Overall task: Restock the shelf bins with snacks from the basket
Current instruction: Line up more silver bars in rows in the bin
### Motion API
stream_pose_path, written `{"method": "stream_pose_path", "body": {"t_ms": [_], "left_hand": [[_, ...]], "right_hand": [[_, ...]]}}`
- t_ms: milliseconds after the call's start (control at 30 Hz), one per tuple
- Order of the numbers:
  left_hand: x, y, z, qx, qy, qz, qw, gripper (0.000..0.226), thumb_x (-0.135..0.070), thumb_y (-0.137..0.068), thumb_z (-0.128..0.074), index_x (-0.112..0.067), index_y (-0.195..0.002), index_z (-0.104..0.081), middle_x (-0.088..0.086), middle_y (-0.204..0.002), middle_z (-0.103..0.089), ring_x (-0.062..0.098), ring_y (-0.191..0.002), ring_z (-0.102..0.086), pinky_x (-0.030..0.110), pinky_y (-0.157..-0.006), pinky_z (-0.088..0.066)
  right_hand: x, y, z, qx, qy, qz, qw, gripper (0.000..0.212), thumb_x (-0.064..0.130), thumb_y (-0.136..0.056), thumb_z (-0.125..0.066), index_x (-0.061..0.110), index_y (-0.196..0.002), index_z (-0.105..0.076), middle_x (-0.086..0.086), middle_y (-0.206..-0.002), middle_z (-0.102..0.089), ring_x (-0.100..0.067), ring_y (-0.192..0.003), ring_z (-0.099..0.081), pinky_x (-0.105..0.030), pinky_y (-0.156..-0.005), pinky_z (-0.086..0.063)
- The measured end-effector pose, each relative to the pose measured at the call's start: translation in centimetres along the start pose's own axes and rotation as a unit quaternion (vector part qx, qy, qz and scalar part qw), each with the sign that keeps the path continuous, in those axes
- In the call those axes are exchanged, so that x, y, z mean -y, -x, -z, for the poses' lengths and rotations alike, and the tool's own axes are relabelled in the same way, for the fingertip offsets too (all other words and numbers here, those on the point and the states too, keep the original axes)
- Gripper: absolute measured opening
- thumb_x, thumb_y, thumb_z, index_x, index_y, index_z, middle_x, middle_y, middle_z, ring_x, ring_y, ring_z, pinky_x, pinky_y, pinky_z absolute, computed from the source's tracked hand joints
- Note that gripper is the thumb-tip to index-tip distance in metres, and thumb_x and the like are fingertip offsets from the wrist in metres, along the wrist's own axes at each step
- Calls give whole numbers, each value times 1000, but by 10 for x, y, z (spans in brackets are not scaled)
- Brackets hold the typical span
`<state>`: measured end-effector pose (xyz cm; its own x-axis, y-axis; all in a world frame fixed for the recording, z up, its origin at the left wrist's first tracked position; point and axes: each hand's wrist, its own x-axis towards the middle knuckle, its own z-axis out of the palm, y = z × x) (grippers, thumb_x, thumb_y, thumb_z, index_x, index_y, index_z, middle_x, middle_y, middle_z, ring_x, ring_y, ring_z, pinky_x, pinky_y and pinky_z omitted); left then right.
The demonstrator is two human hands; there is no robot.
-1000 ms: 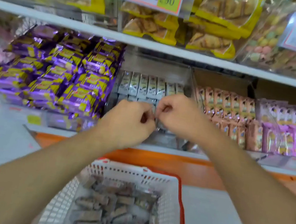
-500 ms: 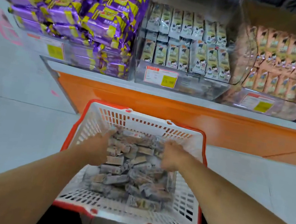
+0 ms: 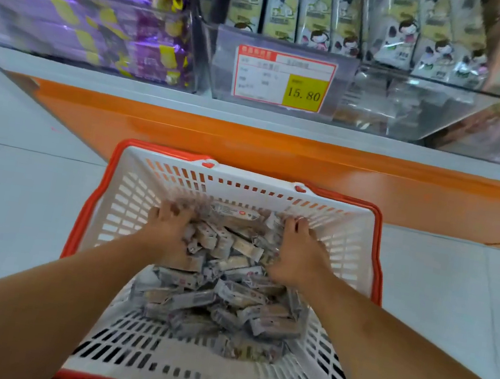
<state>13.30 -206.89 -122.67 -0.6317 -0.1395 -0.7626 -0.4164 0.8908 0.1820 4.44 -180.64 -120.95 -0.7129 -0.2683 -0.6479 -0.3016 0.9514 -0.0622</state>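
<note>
Both hands reached deeper; seemingly gathering snack packs point(image 3: 233, 251) in basket point(image 3: 130, 200).

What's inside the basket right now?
The basket holds a heap of small grey wrapped snack bars. Both hands, left and right, dig into the heap. Bars underneath and the fingertips are covered.

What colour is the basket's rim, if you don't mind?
The basket rim is red, walls white; head view.
</note>
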Motion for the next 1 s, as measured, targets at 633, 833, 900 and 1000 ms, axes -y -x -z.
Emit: {"method": "stream_pose_path", "body": {"t_ms": [633,833,900,1000], "left_hand": [[-1,4,-19,52,108,-7,993,141,-60,-41,-94,-58,-149,-4,8,-134,-33,42,-118,-52,50,-97,-53],[-16,9,-20,80,176,3,981,129,-62,-41,-93,-58,-146,-17,2,-133,-40,36,-119,-52,48,-99,-52],[-23,11,-27,50,180,13,982,126,-59,-44,-93,-57,-147,-20,4,-127,-39,37,-116,-53,47,-97,-53],[-31,14,-27,11,182,10,983,122,-53,-48,-93,-52,-150,-26,3,-129,-49,30,-113,-56,41,-94,-54]], "right_hand": [[3,-25,-22,130,-27,91,987,123,40,-68,-92,26,-161,-12,-10,-148,-49,-34,-123,-58,-43,-95,-53],[20,-20,-16,166,-59,98,980,120,34,-71,-92,23,-165,-19,-9,-152,-52,-28,-127,-58,-27,-85,-46],[21,-17,-15,164,-64,98,979,118,33,-70,-91,24,-165,-22,-8,-153,-52,-28,-126,-58,-26,-85,-46],[16,-12,-12,163,-83,103,978,105,27,-70,-90,24,-159,-35,-8,-141,-60,-27,-117,-62,-26,-82,-46]]}}
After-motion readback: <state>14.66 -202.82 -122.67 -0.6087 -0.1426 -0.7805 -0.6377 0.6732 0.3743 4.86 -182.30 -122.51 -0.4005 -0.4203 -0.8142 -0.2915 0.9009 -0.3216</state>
